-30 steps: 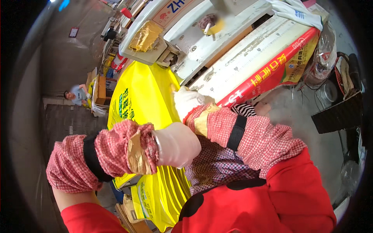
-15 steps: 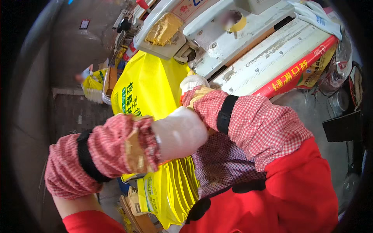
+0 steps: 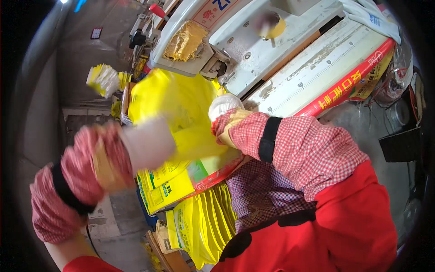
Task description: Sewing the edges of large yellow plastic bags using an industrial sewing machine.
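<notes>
A yellow printed bag lies beside the head of a white sewing machine, its nearer part smeared by motion. My right hand, in a white glove, is closed at the bag's edge near the machine; its fingertips are mostly hidden. Farther left, my left hand is blurred over the bag's near side, also gloved in white. Whether its fingers grip the sheet cannot be made out. Beneath, more yellow printed bags lie flat on a red-edged surface. Several folded yellow bags hang below, close to my lap.
A pale worktable with a ruler strip and red printed edging stretches right of the machine. On the machine sits a tape roll. A white cloth rests at the far right corner. Yellow-and-white bundles are at the far left.
My left hand has swung left, away from my right hand. The yellow bag has shifted and blurred, exposing printed bags beneath. My right hand stays almost in place.
</notes>
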Available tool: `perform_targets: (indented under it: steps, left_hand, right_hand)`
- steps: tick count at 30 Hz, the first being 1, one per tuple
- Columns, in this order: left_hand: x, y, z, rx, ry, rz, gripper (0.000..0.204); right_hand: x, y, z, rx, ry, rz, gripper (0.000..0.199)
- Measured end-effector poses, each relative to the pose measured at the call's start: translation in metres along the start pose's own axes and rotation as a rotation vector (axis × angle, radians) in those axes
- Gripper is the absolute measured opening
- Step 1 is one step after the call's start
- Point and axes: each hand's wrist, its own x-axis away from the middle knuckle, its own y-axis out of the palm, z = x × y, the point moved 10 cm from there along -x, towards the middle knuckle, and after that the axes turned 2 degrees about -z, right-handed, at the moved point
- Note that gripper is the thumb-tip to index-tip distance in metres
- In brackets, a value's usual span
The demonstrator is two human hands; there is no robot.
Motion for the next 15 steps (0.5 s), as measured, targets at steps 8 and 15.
perform_targets:
  steps: [8,15]
  left_hand:
    - [0.022,-0.072,0.090,0.237,0.498,0.497,0.017]
    - [0.018,-0.078,0.069,0.183,0.380,0.253,0.022]
  right_hand:
    - [0.042,-0.080,-0.100,-1.491,-1.021,0.025,0.030]
    - [0.052,-0.111,-0.135,-1.073,-1.135,-0.199,0.034]
